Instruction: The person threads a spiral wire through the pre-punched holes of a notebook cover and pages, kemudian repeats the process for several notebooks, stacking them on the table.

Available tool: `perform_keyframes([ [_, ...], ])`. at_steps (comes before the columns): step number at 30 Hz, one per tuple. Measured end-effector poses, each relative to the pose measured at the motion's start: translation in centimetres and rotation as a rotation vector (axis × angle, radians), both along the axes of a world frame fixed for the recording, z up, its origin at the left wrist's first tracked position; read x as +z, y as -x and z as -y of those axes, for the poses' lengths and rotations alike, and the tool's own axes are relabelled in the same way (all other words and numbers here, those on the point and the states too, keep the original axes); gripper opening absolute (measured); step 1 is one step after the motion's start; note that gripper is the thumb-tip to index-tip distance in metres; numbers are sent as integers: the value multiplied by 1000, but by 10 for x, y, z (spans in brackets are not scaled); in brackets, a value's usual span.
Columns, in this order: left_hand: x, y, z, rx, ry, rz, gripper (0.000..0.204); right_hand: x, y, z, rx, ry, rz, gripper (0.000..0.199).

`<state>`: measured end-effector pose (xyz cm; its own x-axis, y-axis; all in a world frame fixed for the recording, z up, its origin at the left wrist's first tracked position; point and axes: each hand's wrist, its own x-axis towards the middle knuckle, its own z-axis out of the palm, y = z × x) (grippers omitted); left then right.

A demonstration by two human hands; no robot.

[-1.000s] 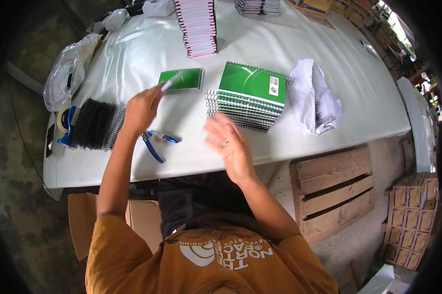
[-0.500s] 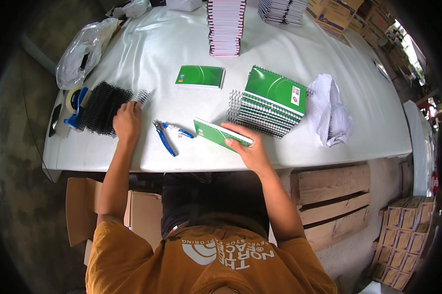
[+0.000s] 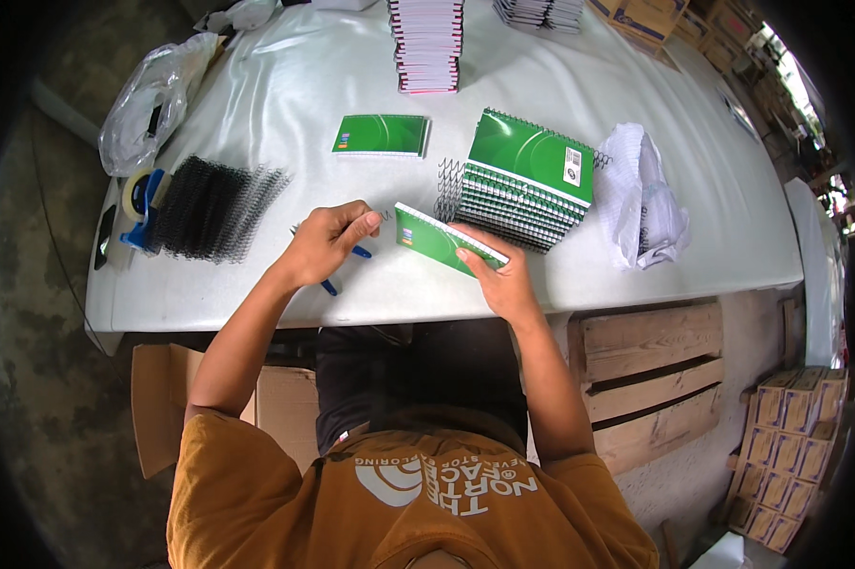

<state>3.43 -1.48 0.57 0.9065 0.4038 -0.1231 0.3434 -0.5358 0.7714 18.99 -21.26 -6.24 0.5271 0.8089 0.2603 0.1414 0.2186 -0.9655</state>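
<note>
My right hand [image 3: 505, 283] grips a green-covered notebook [image 3: 435, 243] by its right end, thumb on the cover. Pinched in my left hand [image 3: 328, 245] is a thin black spiral binding coil [image 3: 386, 216]; its free end points at the notebook's upper left corner. Most of the coil is hidden by the fingers. Partly under the left hand lie blue-handled pliers [image 3: 329, 286]. A pile of black coils [image 3: 204, 213] rests to the left. Right of the notebook rises a stack of green spiral-bound notebooks [image 3: 524, 161]. Another green notebook [image 3: 380, 135] lies flat farther back.
Blue tape dispenser [image 3: 140, 213] and clear plastic bag [image 3: 157, 100] are at the table's left. A crumpled white bag [image 3: 641, 199] sits right of the stack. Tall stacked pads [image 3: 427, 47] stand at the back. Below the front edge are an open carton [image 3: 285, 403] and wooden pallet [image 3: 647, 379].
My left hand has come from the coil pile to the notebook's left end, bringing a coil. The right hand still holds the notebook, shifted slightly right and up.
</note>
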Motion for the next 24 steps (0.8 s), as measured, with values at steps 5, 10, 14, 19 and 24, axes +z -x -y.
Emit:
perform_keyframes([
  [5,-1,-14,-3,63,152,-8,28,-1,1,0,-3,2,19,28],
  [10,15,-22,-9,-84,233,172,16,1,1,1,9,-24,50,28],
  [14,31,-24,-2,-269,-385,185,31,0,1,1,17,-25,70,28],
  [19,23,-20,14,-256,-957,84,78,1,12,6,-27,-8,152,28],
  [24,-76,50,68,-428,-1007,76,100,-6,41,11,-120,-59,41,29],
])
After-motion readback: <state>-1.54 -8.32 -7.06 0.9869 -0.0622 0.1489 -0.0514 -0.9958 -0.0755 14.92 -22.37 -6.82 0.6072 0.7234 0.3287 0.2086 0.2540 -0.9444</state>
